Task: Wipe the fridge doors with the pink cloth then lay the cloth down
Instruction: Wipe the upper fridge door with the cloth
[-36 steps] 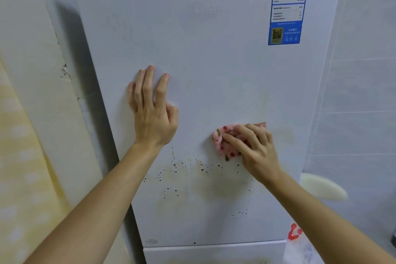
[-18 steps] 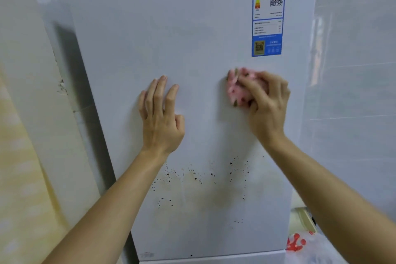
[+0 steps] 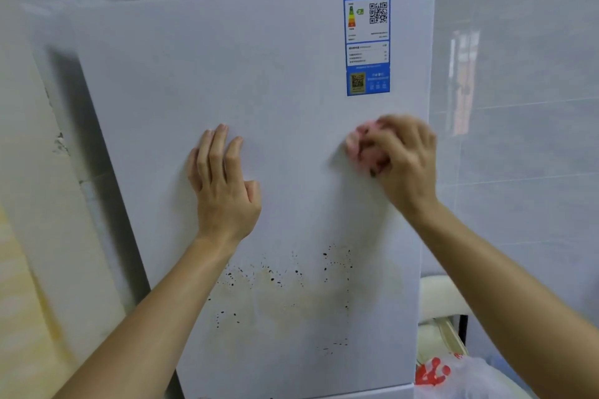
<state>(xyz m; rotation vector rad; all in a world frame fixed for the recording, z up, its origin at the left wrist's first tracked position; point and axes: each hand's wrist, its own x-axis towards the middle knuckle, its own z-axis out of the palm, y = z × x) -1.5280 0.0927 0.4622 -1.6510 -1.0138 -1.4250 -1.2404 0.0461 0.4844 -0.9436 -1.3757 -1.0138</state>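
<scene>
The right hand [image 3: 405, 165] clutches the pink cloth [image 3: 363, 146] by the fridge door's [image 3: 275, 74] right edge, under the blue 中国能效标识 label [image 3: 367, 39]. The left hand [image 3: 223, 191] presses flat, fingers straight.

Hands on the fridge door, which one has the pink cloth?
The right hand, below the blue label: its fingers curl round the pink cloth. The left hand lies flat on the door, holding nothing.

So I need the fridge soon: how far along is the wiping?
Partway. The upper fridge door looks clean up top. The right hand grips the pink cloth against it below the blue label; the left hand rests flat. Dark specks and a yellowish stain lower down are unwiped, the lower door barely shows, and the cloth isn't laid down.
</scene>
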